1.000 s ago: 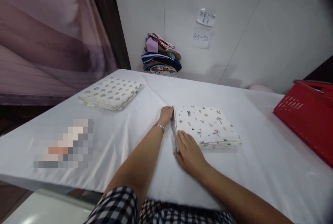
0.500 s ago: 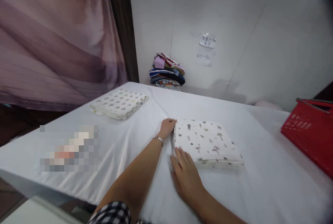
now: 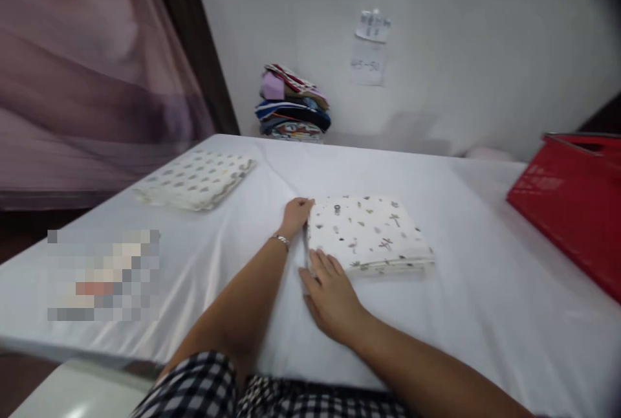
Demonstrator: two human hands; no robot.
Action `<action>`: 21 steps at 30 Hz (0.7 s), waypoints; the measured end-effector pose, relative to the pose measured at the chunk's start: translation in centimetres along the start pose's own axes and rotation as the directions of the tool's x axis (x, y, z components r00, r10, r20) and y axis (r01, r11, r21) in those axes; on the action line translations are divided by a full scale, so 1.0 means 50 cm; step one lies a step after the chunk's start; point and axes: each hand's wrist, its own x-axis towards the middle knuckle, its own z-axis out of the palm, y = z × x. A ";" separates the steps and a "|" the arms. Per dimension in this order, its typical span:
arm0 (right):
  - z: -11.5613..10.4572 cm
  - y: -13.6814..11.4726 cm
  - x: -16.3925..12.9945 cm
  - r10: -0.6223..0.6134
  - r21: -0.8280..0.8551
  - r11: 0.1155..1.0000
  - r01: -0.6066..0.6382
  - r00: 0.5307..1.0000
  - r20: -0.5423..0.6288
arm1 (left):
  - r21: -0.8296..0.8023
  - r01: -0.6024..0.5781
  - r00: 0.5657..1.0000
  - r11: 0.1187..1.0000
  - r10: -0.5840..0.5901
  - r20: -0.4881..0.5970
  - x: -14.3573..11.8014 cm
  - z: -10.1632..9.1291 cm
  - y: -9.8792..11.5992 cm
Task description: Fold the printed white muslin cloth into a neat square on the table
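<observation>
Counter point(image 3: 485, 314): covered by a white sheet, seen to fill most of the view; everything below is carried on it.

Red basket point(image 3: 577, 204): set at the right edge, well apart from both hands.

Pink curtain point(image 3: 87, 75): hung beyond the left side of the counter.

Folded printed cloth point(image 3: 373, 233): white, with small plant and bird figures, laid flat near the middle of the counter. Its left edge is met by both hands.

Folded spotted cloth point(image 3: 196, 177): laid flat at the far left, well apart from the printed cloth, with bare sheet between them.

Stack of folded clothes point(image 3: 294, 104): mixed colours, piled at the far edge against the wall.

Paper notes point(image 3: 371, 46): two, fixed to the wall above the stack; the writing is blurred.

Pixelated patch point(image 3: 104, 275): at the near left of the counter; its contents cannot be told.

Right hand point(image 3: 332, 295): laid palm down, fingers point(image 3: 324, 264) spread flat and resting on the near-left corner of the printed cloth; nothing is clamped.

Left hand point(image 3: 297, 214): placed at the far-left corner of the same cloth, fingers curled against its edge; whether the cloth is pinched cannot be told. A bracelet point(image 3: 280, 240) is worn at the wrist.
</observation>
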 end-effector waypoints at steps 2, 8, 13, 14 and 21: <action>-0.010 -0.001 0.004 0.005 -0.016 1.000 -0.005 1.000 0.009 | -0.006 -0.007 1.000 1.000 0.007 0.009 0.003 -0.001 0.002; -0.025 -0.005 0.010 -0.008 -0.085 0.996 0.006 1.000 -0.027 | 0.102 -0.013 1.000 0.995 0.016 -0.025 0.007 -0.007 0.012; -0.051 0.015 -0.022 -0.020 0.054 0.998 0.023 0.998 -0.056 | 0.084 0.030 0.999 0.996 -0.028 -0.027 -0.028 -0.021 0.037; -0.059 0.032 -0.038 -0.003 0.107 0.994 0.013 0.995 -0.099 | 0.074 0.034 0.999 0.997 -0.032 -0.029 -0.042 -0.024 0.040; -0.137 0.269 -0.193 0.747 0.649 0.625 -0.433 0.573 -0.337 | 0.134 0.022 0.996 0.991 -0.033 0.081 -0.148 -0.039 0.036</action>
